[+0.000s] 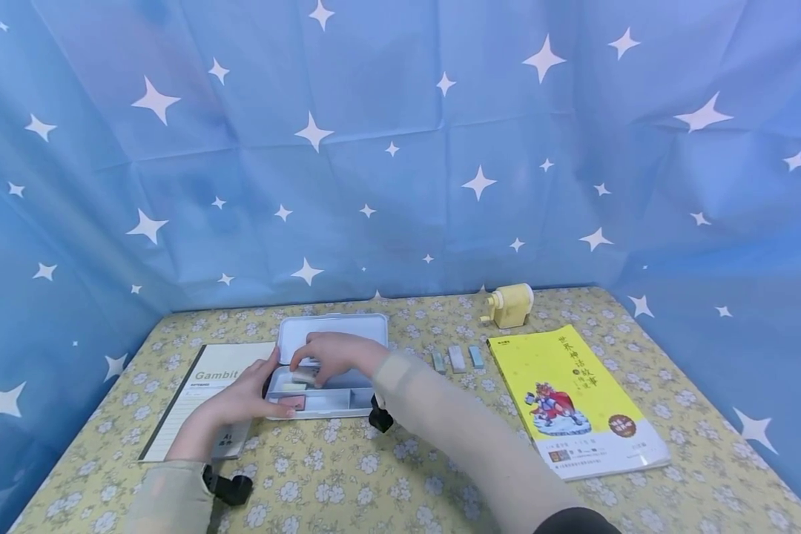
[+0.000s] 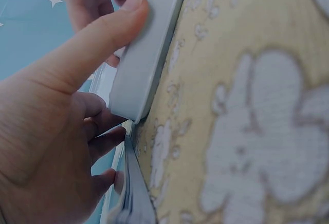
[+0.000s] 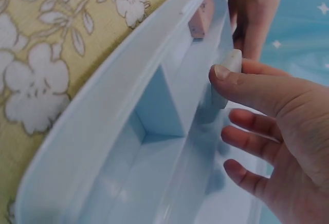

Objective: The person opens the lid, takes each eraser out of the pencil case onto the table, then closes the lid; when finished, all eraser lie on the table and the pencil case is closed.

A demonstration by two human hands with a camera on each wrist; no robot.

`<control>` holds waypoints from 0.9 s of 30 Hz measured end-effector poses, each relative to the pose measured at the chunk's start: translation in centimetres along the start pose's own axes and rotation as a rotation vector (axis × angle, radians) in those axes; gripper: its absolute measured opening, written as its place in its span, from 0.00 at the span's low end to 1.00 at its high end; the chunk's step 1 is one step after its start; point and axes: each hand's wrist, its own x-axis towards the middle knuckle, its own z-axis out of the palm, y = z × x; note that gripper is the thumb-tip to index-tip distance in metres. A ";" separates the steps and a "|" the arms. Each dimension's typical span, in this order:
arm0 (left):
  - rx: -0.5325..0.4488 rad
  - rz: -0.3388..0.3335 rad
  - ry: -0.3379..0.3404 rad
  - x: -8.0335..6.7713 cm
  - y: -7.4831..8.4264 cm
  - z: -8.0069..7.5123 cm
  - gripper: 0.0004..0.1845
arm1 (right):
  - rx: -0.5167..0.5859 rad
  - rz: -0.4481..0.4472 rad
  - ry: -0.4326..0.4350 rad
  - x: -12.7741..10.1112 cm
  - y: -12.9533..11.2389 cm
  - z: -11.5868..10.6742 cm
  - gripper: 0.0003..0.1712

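Observation:
A pale blue-white pencil case (image 1: 355, 413) lies with its lid (image 1: 337, 325) folded back. My left hand (image 1: 243, 393) grips its left end, the thumb (image 2: 115, 31) on the front wall and the other fingers round the side. Between thumb and index finger, my right hand (image 1: 340, 351) pinches a whitish eraser (image 3: 232, 60) over the rear compartment; its other fingers are loosely bent. A pink eraser (image 3: 201, 18) sits at the left of the front compartment. Behind it, a pale green eraser (image 1: 294, 386) shows partly below the right hand.
Three small erasers (image 1: 457, 359) stand in a row right of the case. Farther right lies a yellow book (image 1: 541, 363), with a yellow pencil sharpener (image 1: 511, 305) behind it. A notebook (image 1: 196, 393) lies under the left forearm. Starry blue cloth (image 1: 400, 185) hangs behind the flowered tabletop.

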 end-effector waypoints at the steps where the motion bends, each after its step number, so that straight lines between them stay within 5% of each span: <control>1: 0.004 0.000 0.001 0.0 0.0 0.0 0.65 | 0.002 -0.003 0.003 -0.1 0.0 -0.1 0.29; 27: 0.035 -0.008 0.005 0.2 -0.3 0.0 0.65 | 0.173 0.053 0.029 -4.0 1.0 -1.2 0.28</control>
